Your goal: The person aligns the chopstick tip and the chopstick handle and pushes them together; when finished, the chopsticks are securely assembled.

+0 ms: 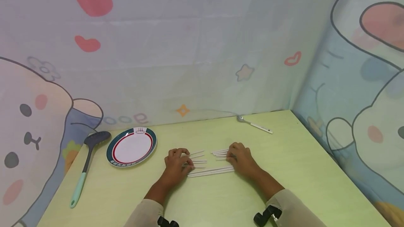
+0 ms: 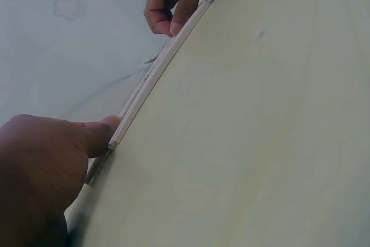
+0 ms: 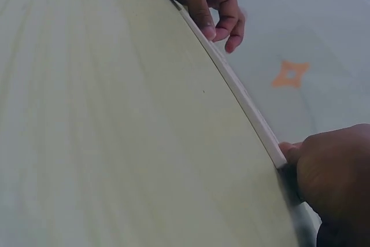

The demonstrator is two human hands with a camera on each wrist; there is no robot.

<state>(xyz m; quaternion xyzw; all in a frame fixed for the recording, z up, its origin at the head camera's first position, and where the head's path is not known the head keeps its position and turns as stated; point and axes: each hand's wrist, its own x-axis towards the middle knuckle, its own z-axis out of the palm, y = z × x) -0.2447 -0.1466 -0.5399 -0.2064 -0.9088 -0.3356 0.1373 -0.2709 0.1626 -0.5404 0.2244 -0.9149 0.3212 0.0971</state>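
Thin white sticks lie on the table in front of me in several small groups. My left hand point(image 1: 177, 166) is at the left group of sticks point(image 1: 199, 161), fingers bent and thumb low, their left ends hidden under it. Across a small gap, my right hand point(image 1: 242, 159) has its curled fingers and thumb on the right group point(image 1: 220, 152). Nearer to me, a front bundle of sticks point(image 1: 210, 172) runs between the two hands. In the left wrist view, the left thumb point(image 2: 104, 131) is right at one end of a white stick point(image 2: 153, 76).
At the left lies a white plate point(image 1: 132, 148) with a dark green and red rim. Beside it is a dark slotted turner point(image 1: 89, 150) with a mint handle. A small white-handled spoon point(image 1: 255, 124) lies at the back right. A printed cloth point(image 1: 202, 55) hangs behind the table.
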